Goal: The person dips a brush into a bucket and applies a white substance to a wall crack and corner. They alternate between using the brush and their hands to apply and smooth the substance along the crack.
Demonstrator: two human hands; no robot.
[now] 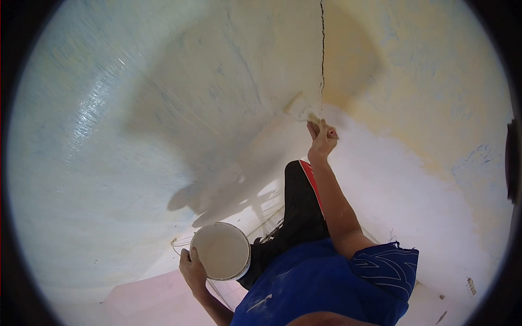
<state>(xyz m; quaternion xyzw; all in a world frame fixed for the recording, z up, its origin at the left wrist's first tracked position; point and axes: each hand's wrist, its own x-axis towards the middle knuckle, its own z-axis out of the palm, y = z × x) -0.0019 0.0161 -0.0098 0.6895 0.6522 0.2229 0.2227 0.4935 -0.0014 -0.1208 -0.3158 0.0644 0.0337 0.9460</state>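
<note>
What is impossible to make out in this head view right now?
Head view, brush: mostly hidden by the right hand; only its tip shows.
Head view, bucket: fill level unclear, seen end-on; the left hand covers part of its rim.
Head view, floor: cut off by the bottom edge and the blue shirt.

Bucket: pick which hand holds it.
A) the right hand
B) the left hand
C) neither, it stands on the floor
B: the left hand grips the rim of the white bucket and keeps it off the floor, while the right hand holds a brush up at the wall corner.
</note>
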